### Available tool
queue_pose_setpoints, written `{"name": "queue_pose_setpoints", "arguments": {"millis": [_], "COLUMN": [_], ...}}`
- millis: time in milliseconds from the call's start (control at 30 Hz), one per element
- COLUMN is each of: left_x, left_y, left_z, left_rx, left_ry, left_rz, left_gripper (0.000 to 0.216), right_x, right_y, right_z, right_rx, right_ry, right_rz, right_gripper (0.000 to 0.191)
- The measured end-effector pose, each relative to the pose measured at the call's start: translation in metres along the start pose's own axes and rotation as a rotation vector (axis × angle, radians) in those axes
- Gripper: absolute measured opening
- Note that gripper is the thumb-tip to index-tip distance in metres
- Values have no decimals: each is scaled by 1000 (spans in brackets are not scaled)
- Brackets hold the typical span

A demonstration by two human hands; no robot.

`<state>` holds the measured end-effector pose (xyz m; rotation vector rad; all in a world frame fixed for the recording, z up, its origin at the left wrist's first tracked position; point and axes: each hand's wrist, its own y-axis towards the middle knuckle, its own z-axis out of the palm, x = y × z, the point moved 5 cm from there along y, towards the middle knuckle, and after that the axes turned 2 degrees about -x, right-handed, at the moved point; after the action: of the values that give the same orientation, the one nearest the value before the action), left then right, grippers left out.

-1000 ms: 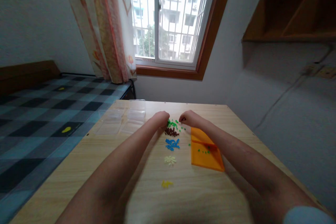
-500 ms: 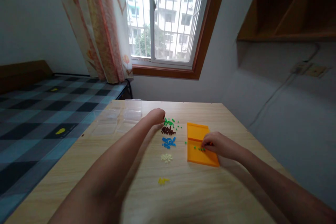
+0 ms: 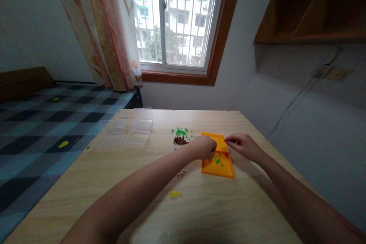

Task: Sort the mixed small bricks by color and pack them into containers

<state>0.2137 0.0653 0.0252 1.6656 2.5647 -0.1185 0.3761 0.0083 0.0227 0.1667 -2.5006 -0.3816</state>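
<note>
My left hand (image 3: 206,148) is over the left side of an open orange plastic case (image 3: 208,170), its fingers curled closed and pointing down. Whatever they may hold is hidden. Beside the case's right edge is my right hand (image 3: 243,146), thumb and fingers drawn together; anything between them is too small to make out. Several small green pieces (image 3: 218,161) lie in the near half of the case. Left of it are a loose pile of green pieces (image 3: 180,132) and a pile of dark brown pieces (image 3: 180,141). My left forearm covers most of the blue pieces (image 3: 175,149).
Cream pieces (image 3: 181,172) and yellow pieces (image 3: 175,194) lie nearer on the wooden table (image 3: 143,175). Clear plastic cases (image 3: 138,131) stand open at the table's far left. A bed with a checked cover (image 3: 85,118) is to the left, and a wall shelf (image 3: 309,40) hangs at upper right.
My left hand has moved right and nearer, from the green pile to the orange case. My right hand has lifted away from inside the case to its right edge. More green pieces show inside.
</note>
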Motion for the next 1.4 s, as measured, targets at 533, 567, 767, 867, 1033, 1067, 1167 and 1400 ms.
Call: {"name": "queue_pose_setpoints", "arguments": {"millis": [533, 567, 767, 867, 1033, 1067, 1167, 1400], "left_x": [78, 103, 183, 185, 185, 186, 189, 189], "left_y": [-35, -43, -77, -76, -69, -68, -65, -56], "left_z": [-11, -12, 9, 22, 25, 24, 22, 17], "left_rx": [-219, -226, -210, -207, -232, -232, -223, -182], "left_ry": [9, 33, 87, 74, 41, 34, 26, 48], "left_rz": [-141, -280, -606, -626, -577, -570, -558, -629], "left_gripper": [24, 24, 28, 32, 33, 31, 27, 25], "right_x": [17, 20, 40, 45, 52, 54, 56, 58], "right_y": [52, 58, 104, 126, 153, 158, 169, 171], "right_z": [26, 30, 77, 106, 143, 147, 156, 159], "right_rx": [24, 35, 197, 245, 339, 355, 396, 442], "right_ry": [-1, -15, -212, -280, -325, -333, -357, -390], "right_rz": [-5, -5, -49, -66, -139, -152, -170, -218], "right_gripper": [25, 25, 37, 43, 54, 55, 52, 37]}}
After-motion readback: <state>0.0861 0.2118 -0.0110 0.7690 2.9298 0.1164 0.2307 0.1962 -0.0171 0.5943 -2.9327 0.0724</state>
